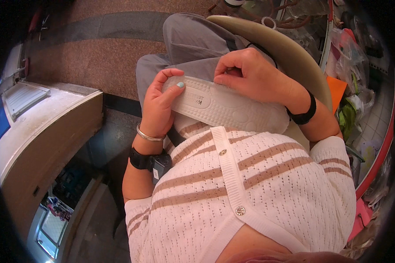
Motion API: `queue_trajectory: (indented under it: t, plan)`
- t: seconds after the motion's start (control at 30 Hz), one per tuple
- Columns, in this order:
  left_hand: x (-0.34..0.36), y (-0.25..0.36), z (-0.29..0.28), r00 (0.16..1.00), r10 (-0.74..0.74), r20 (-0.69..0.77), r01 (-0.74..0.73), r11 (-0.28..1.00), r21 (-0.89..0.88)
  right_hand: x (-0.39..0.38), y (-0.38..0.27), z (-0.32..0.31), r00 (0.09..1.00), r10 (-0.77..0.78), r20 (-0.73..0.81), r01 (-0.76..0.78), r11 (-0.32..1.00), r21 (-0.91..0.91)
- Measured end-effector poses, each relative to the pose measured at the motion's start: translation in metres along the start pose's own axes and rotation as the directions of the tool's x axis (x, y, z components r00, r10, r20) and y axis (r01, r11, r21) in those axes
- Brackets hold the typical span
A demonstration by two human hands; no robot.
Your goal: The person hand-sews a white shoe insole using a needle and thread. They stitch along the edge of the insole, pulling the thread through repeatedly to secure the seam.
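A white shoe sole (226,105) with rows of raised dots and a small printed mark lies slantwise above my lap. My left hand (160,98) grips its left end, with the thumb on the face and the fingers behind. At the sole's far edge, my right hand (254,72) is closed in a pinch, thumb against the curled fingers. Whatever sits between those fingertips is too small to make out. The right end of the sole passes under my right wrist. Grey trousers (184,37) show beyond the sole.
A cream curved chair back (289,46) rises behind my right hand. To the right are an orange sheet (335,93), clear plastic bags (349,52) and a red-edged frame. A pale-topped wooden counter (52,131) stands at the left, beside brown speckled floor (96,61).
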State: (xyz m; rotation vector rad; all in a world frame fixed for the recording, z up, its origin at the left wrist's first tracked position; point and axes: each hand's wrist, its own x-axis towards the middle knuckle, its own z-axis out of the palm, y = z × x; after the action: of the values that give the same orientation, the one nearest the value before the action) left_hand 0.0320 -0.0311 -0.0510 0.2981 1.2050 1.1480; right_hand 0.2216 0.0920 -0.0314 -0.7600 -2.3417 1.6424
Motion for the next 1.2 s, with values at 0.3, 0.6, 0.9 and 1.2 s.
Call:
queue_trajectory:
  t: [0.3,0.6,0.9,1.2]
  plan:
    - [0.007,0.003,-0.002,0.919,0.358,0.165,-0.376,0.672,0.637,0.0,0.006,-0.003,0.967,0.18,0.183,-0.219,0.95,0.224]
    - [0.007,0.022,0.033,0.967,-0.106,0.231,-0.084,0.724,0.685,-0.001,0.002,0.002,0.965,0.182,0.19,-0.236,0.918,0.318]
    - [0.01,0.027,0.039,0.891,-0.448,0.075,0.396,0.847,0.354,-0.006,-0.015,-0.001,0.979,0.116,0.169,-0.151,0.965,0.212]
    - [0.004,0.024,0.042,0.974,-0.223,0.035,0.184,0.873,0.451,-0.003,-0.003,0.0,0.967,0.193,0.166,-0.231,0.94,0.252]
